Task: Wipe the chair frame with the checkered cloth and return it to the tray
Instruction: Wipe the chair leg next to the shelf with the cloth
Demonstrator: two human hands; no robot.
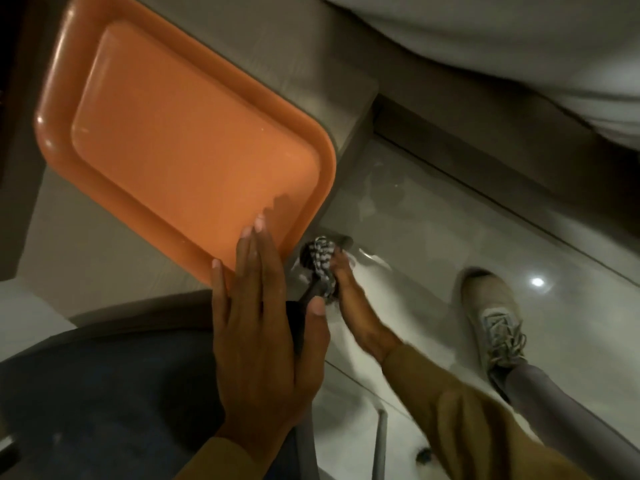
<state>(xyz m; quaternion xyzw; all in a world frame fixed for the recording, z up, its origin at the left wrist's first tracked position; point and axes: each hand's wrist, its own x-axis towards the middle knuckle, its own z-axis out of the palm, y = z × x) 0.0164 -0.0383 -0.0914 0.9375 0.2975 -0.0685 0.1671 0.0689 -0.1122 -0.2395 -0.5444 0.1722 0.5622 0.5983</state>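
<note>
Reaching down low on the right, my right hand (349, 289) is wrapped around the checkered cloth (320, 261), bunching it against a dark part of the chair frame (310, 294) just beside the near right corner of the table (104, 268). My arm stretches out from a mustard sleeve (460, 410). My left hand (266, 337) lies flat with fingers straight and close together, thumb spread apart, its fingertips over the near rim of the orange tray (194, 140). That cloth is a crumpled wad of grey and white checks, off the tray and down near the floor (433, 237). My grey laced shoe (491, 313) stands to the right. I can read no writing anywhere.
</note>
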